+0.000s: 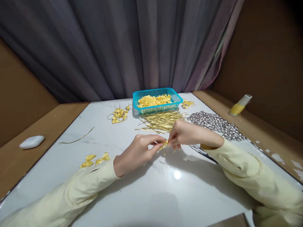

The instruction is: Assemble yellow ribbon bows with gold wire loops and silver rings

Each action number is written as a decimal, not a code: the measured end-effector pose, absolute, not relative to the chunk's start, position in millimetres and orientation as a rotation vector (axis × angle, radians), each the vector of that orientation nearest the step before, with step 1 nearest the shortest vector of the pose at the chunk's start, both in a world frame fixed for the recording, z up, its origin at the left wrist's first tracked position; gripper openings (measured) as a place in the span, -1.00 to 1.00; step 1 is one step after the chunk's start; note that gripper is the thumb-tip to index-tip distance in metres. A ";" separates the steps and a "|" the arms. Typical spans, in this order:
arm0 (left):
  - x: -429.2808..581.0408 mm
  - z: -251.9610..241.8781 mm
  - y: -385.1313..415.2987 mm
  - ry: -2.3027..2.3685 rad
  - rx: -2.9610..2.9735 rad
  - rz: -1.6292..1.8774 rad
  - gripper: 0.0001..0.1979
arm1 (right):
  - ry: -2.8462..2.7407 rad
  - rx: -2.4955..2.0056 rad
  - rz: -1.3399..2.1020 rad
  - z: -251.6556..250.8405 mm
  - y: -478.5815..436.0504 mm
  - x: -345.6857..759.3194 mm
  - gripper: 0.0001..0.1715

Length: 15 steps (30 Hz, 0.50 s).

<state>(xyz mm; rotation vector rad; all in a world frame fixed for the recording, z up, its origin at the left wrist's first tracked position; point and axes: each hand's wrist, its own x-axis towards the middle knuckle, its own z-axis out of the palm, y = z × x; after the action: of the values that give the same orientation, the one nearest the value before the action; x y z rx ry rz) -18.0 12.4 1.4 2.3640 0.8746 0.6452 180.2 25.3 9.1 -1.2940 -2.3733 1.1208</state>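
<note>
Above the middle of the white table, my left hand (pixel 142 147) pinches a small yellow ribbon bow (pixel 163 145) from the left side. Fingertips of my right hand (pixel 180 135) close on the same bow from the right, and the two hands almost touch. A thin gold strand hangs below the fingers. Just beyond my hands lies a pile of gold twist ties (pixel 159 121). Under my right forearm, a metal tool (pixel 201 152) is partly hidden. Two loose yellow bows (pixel 102 158) rest beside my left sleeve.
A blue basket (pixel 134 100) of yellow bows stands at the back. Silver beads (pixel 215 123) are spread at right, near a yellow ribbon spool (pixel 239 106). Bows with gold loops (pixel 119 115) lie back left. A single gold tie (pixel 78 138) and a white case (pixel 32 142) are farther left.
</note>
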 end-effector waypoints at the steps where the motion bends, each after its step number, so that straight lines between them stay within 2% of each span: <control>1: -17.7 1.3 12.2 0.873 2.365 0.647 -0.82 | -2.369 -1.298 1.121 8.9 25.5 180.0 -0.79; 15: -13.2 -2.3 11.4 0.932 2.193 0.631 -0.85 | -2.286 -1.323 1.182 2.7 28.2 179.2 -0.83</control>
<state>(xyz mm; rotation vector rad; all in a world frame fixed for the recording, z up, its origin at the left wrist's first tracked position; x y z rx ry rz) -13.2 11.4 -2.3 2.1930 0.9323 0.6312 179.2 28.2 2.7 -1.3234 -2.2859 1.1821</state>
